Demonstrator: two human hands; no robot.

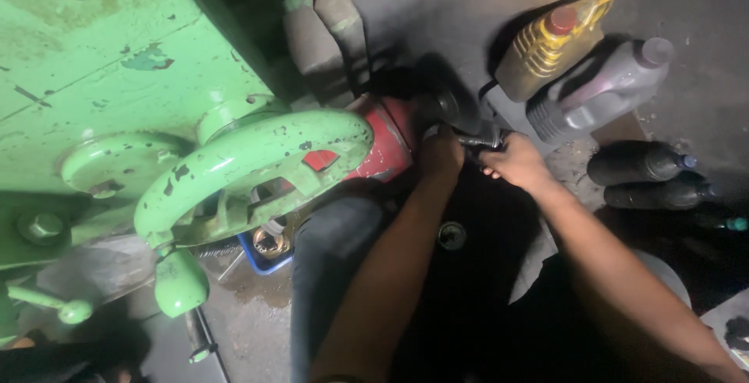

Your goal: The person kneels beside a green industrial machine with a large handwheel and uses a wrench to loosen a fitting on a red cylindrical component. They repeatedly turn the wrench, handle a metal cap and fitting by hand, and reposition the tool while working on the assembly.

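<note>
A red-bodied power tool (386,141) with a dark round head (452,102) lies low beside a green machine. My left hand (442,153) is closed around the tool where the red body meets the dark head. My right hand (515,161) grips a dark metal spanner-like tool (480,140) set against that head. Both forearms reach forward from the bottom of the view. The tool's far side is hidden in shadow.
A large green machine (117,63) with a chipped handwheel (250,164) and levers (181,281) fills the left. A yellow oil jug (550,47), a grey jug (605,90) and dark bottles (636,164) stand at right. A blue tray (265,254) sits on the floor.
</note>
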